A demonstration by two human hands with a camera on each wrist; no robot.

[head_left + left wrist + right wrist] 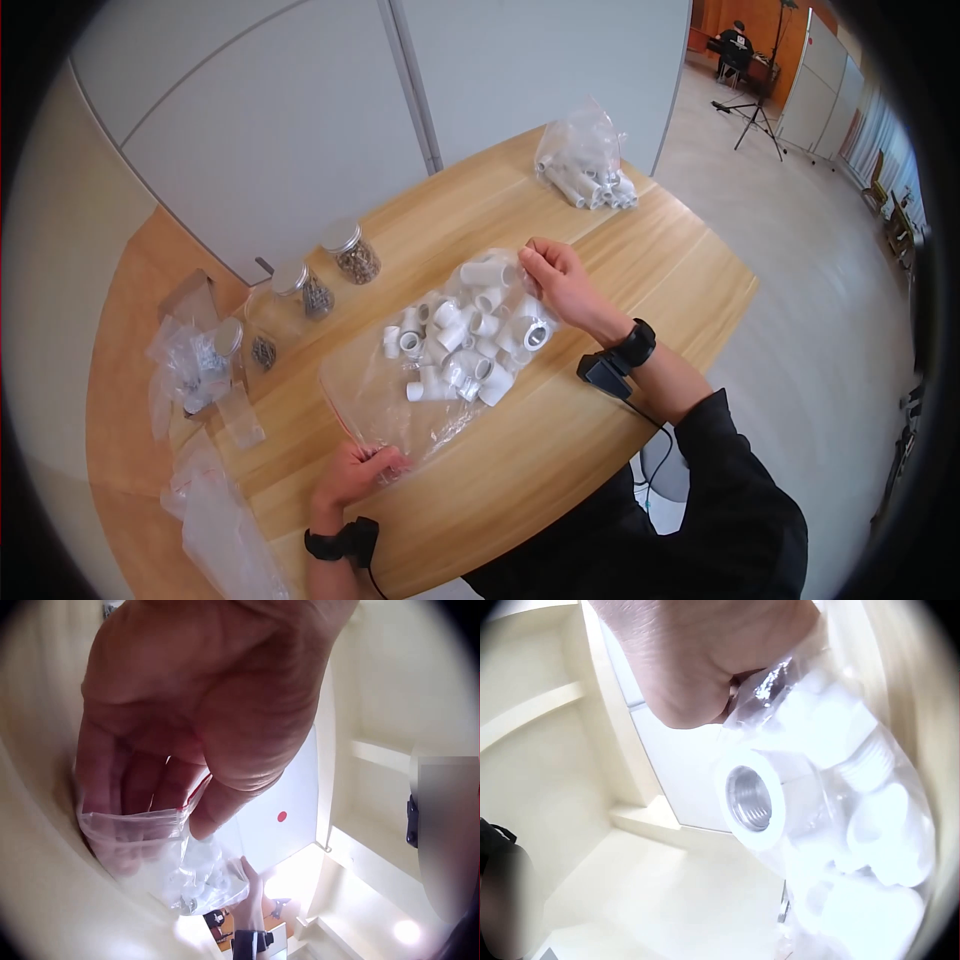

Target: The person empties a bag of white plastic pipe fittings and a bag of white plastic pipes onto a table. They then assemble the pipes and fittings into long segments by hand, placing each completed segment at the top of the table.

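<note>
A clear zip bag (375, 405) lies across the middle of the wooden table, bulging with several white plastic pipe fittings (460, 345). My left hand (350, 473) grips the bag at its near left end, by the red-lined zip edge; in the left wrist view the thumb and fingers (206, 817) curl about that edge. At the bag's far right corner, my right hand (565, 285) pinches the plastic. Close to it in the right wrist view is a fitting with a threaded metal insert (751, 801). The right fingertips are partly hidden there.
Another clear bag (583, 140) with short white pipes stands at the table's far end. Three lidded jars of small hardware, one of them a jar (358, 262) of screws, line the left side. Crumpled plastic bags (215, 510) lie along the left edge. A cable hangs from each wrist camera.
</note>
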